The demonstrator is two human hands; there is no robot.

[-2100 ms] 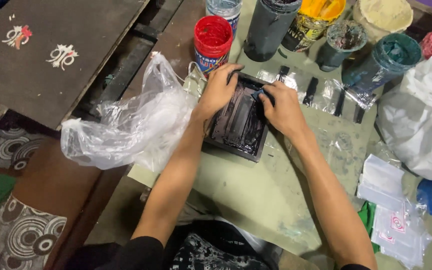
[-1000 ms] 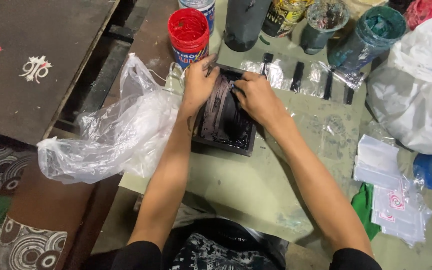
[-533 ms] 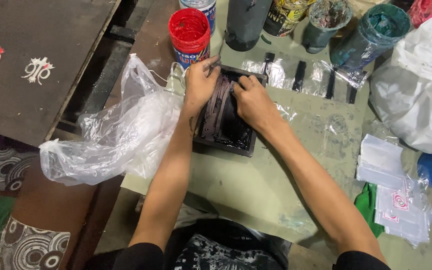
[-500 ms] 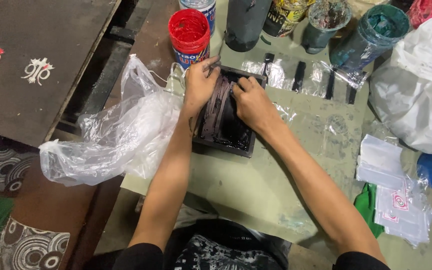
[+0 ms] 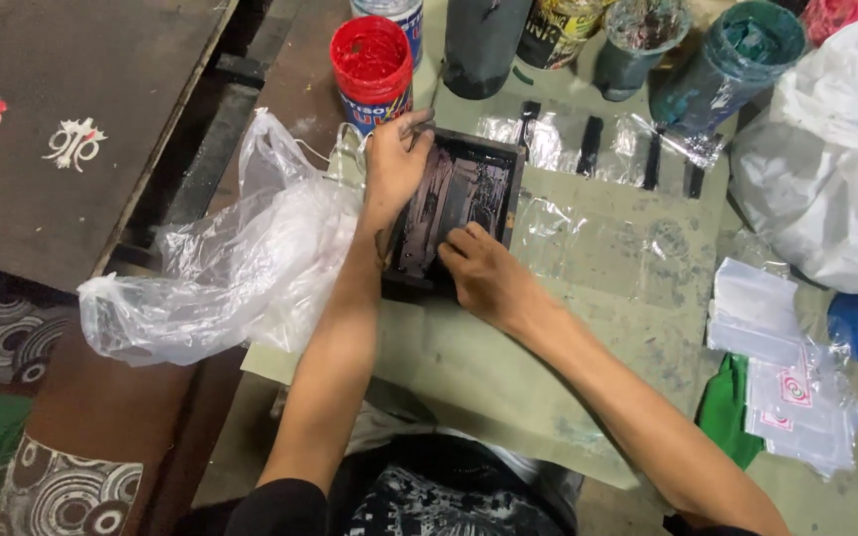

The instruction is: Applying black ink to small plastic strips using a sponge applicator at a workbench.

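Note:
A small black printing screen frame [image 5: 508, 184] lies flat on the green work surface [image 5: 588, 328]. My left hand [image 5: 394, 164] grips the frame's far left edge, fingers stained with dark ink. Closer to me, my right hand [image 5: 479, 273] rests inside the frame at its near end, fingers curled and pressed down on the mesh. I cannot tell whether it holds a small tool. Clear plastic sheets [image 5: 608, 223] lie flat to the right of the frame.
A crumpled clear plastic bag [image 5: 230, 263] lies left of the frame. Behind it stand a red ink jar [image 5: 371, 65], a dark bottle [image 5: 484, 45] and a teal ink tub [image 5: 737, 60]. A white bag [image 5: 826, 159] and small printed packets [image 5: 796, 402] sit right. A dark board [image 5: 62, 109] lies far left.
My right hand has slid from the far part of the frame down to its near end. My left hand stays on the left edge. The view has shifted slightly.

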